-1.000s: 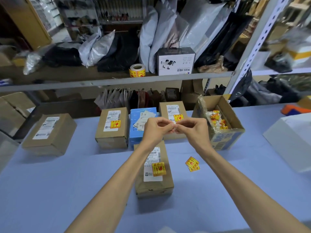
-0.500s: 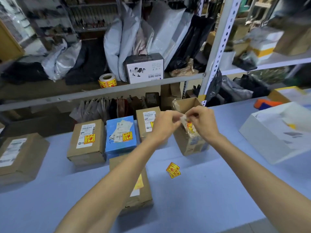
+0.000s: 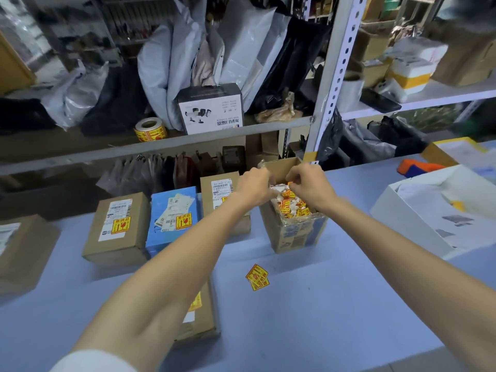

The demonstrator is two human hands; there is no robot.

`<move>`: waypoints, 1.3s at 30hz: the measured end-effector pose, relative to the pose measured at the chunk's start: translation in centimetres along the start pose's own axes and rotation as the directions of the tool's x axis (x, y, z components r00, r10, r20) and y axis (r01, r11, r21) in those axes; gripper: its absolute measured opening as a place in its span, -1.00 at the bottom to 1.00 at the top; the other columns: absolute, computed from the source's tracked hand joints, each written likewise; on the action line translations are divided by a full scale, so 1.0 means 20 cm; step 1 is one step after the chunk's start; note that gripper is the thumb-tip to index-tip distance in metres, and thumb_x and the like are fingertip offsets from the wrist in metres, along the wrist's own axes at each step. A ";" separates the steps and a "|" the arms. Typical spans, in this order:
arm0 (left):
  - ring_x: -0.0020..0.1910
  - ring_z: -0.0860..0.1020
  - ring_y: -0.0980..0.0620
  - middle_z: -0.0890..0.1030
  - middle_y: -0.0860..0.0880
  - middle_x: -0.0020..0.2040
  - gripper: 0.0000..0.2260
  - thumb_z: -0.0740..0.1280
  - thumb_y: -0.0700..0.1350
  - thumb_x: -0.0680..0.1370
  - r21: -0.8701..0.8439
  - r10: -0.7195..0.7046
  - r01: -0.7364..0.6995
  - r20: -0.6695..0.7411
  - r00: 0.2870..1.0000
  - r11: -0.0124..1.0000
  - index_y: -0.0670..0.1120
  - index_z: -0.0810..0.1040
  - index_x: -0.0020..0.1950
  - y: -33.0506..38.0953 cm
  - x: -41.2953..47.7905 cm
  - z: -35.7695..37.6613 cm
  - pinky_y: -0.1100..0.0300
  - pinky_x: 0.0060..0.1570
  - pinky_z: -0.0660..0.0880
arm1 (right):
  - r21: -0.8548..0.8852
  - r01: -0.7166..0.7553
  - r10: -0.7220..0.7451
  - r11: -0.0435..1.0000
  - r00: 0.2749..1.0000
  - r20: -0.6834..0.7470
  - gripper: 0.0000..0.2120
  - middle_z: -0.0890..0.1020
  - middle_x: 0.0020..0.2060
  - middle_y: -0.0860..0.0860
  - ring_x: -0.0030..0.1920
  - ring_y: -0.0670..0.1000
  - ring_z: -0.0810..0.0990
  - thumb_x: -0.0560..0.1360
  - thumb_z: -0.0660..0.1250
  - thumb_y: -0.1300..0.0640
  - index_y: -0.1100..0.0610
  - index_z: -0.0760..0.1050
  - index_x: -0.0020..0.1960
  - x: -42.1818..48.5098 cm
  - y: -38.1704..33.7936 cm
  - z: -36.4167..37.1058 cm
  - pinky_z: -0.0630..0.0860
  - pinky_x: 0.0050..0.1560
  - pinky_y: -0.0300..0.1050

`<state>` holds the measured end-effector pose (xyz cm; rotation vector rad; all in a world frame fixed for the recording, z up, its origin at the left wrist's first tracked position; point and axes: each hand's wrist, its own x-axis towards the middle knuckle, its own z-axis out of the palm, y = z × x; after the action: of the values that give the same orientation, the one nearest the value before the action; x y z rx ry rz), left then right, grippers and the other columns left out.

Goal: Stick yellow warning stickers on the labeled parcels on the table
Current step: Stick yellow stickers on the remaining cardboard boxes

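Note:
My left hand (image 3: 255, 187) and my right hand (image 3: 308, 185) meet over an open cardboard box (image 3: 295, 234) filled with yellow and white sticker scraps. Their curled fingertips pinch a small white paper scrap (image 3: 276, 189) between them. Two loose yellow warning stickers (image 3: 257, 277) lie on the blue table. A brown parcel (image 3: 115, 237) and a blue parcel (image 3: 171, 237) each carry a yellow sticker. My left arm partly hides two further brown parcels: the back one (image 3: 217, 191), and the near one (image 3: 208, 315), which has a yellow sticker. A labeled brown parcel (image 3: 24, 253) sits far left.
A roll of yellow stickers (image 3: 150, 129) and a white carton (image 3: 212, 111) stand on the shelf behind the table. An open white box (image 3: 418, 218) with papers takes up the right side. A grey shelf upright (image 3: 330, 84) rises behind the scrap box.
My head has turned right, and both hands have moved together from above the near parcel to over the open scrap box, still pinching the small scrap.

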<state>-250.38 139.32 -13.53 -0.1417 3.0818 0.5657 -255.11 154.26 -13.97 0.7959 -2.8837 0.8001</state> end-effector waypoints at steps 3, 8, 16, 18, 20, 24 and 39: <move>-0.01 0.60 -0.07 0.64 -0.07 0.02 -0.74 0.41 -0.04 0.47 -0.053 -0.069 0.068 -0.018 0.997 0.996 -0.09 0.61 0.11 -0.11 -0.10 -0.01 0.05 -0.06 0.55 | -0.011 0.061 -0.059 0.998 0.994 0.090 -0.88 0.68 -0.21 0.09 -0.17 0.09 0.63 0.40 0.36 0.26 0.18 0.65 -0.11 -0.02 -0.11 0.08 0.62 -0.14 0.07; 0.04 0.57 -0.04 0.63 -0.05 0.07 -0.72 0.39 -0.01 0.47 -0.104 -0.295 0.291 -0.026 0.955 0.951 -0.07 0.60 0.14 -0.40 -0.42 -0.03 0.11 -0.08 0.47 | 0.028 0.170 -0.169 0.985 0.924 0.343 -0.80 0.67 -0.01 0.10 0.01 0.10 0.62 0.45 0.37 0.17 0.16 0.62 0.06 -0.12 -0.38 0.28 0.58 0.05 0.05; 0.19 0.53 -0.12 0.57 -0.11 0.19 -0.65 0.35 -0.15 0.43 -0.361 -0.641 0.583 -0.057 0.765 0.728 -0.06 0.58 0.21 -0.82 -1.03 0.20 0.05 0.15 0.50 | 0.110 0.124 -0.164 0.986 0.820 0.548 -0.74 0.63 -0.02 0.24 0.05 0.25 0.57 0.47 0.35 0.15 0.32 0.53 0.04 -0.41 -0.66 0.74 0.47 -0.10 -0.01; 0.29 0.39 -0.15 0.42 -0.14 0.28 -0.58 0.31 -0.18 0.48 -0.406 -0.719 0.639 -0.071 0.691 0.654 -0.08 0.43 0.34 -0.86 -1.15 0.26 0.03 0.24 0.41 | 0.147 0.046 -0.120 0.988 0.827 0.549 -0.69 0.63 0.03 0.25 0.07 0.27 0.58 0.47 0.36 0.10 0.33 0.52 0.08 -0.48 -0.69 0.82 0.51 -0.03 0.02; 0.30 0.38 -0.15 0.36 -0.16 0.33 -0.53 0.35 -0.15 0.49 -0.489 -0.774 0.683 0.024 0.633 0.543 -0.14 0.32 0.38 -0.89 -1.23 0.31 0.07 0.22 0.38 | 0.193 -0.039 -0.075 0.980 0.832 0.550 -0.63 0.63 0.08 0.18 0.08 0.21 0.58 0.43 0.41 0.06 0.28 0.49 0.11 -0.54 -0.69 0.88 0.53 0.00 0.02; 0.21 0.51 -0.07 0.49 -0.12 0.31 -0.50 0.42 -0.17 0.47 -0.653 -0.721 0.638 0.199 0.664 0.408 -0.16 0.34 0.36 -0.96 -1.36 0.36 0.18 0.06 0.45 | 0.325 -0.301 0.061 0.897 0.810 0.583 -0.44 0.54 0.16 -0.02 0.17 0.08 0.56 0.41 0.47 0.20 0.24 0.35 0.34 -0.69 -0.68 0.92 0.53 0.10 -0.04; 0.12 0.54 0.07 0.57 0.09 0.14 -0.32 0.46 -0.27 0.43 -0.846 -0.689 0.467 0.177 0.703 0.259 0.09 0.29 0.46 -1.61 -2.08 0.22 0.18 0.16 0.47 | 0.556 -0.413 -0.071 0.721 0.754 0.653 -0.21 0.61 0.14 -0.16 0.13 -0.08 0.60 0.18 0.56 0.05 -0.09 0.33 0.35 -1.12 -1.48 1.36 0.53 -0.05 -0.29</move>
<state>-206.03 114.67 -28.14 -1.3748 2.1908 2.0078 -218.68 129.47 -27.58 0.9861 -3.2614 2.0765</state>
